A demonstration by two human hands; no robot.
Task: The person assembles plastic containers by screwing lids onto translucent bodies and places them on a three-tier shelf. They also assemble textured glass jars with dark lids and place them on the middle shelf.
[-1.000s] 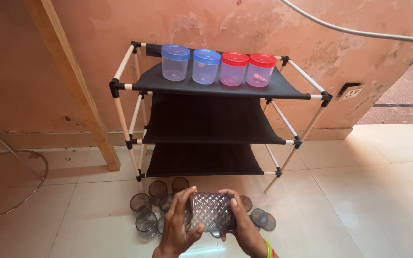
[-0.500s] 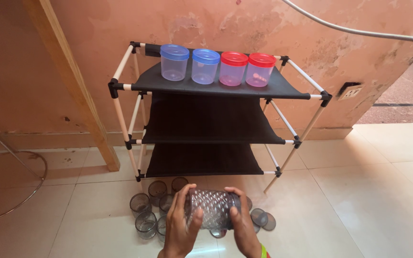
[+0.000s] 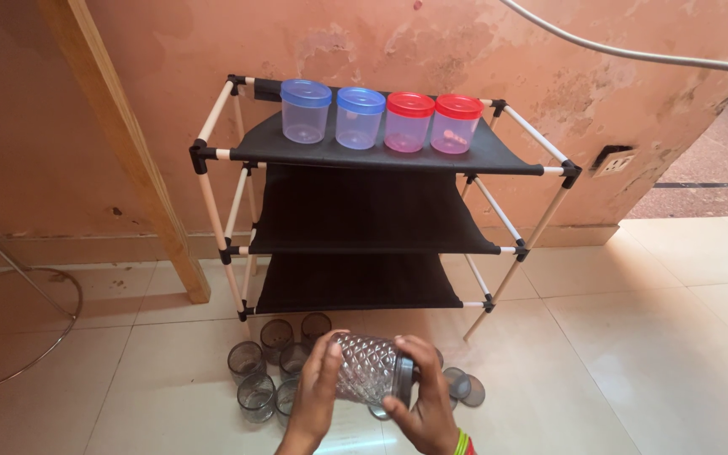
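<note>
the left hand [image 3: 320,389] and right hand [image 3: 424,398] gripped a patterned clear jar [image 3: 364,379] lying sideways between their fingers, above grey open jars [image 3: 264,364] and loose lids [image 3: 462,388] on the floor.

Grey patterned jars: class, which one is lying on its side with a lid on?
The grey jar held between the left hand and right hand; the open jars stand upright, lidless, on the floor.

Home: tiled floor [image 3: 650,337], fabric shelf rack [image 3: 364,152].
</note>
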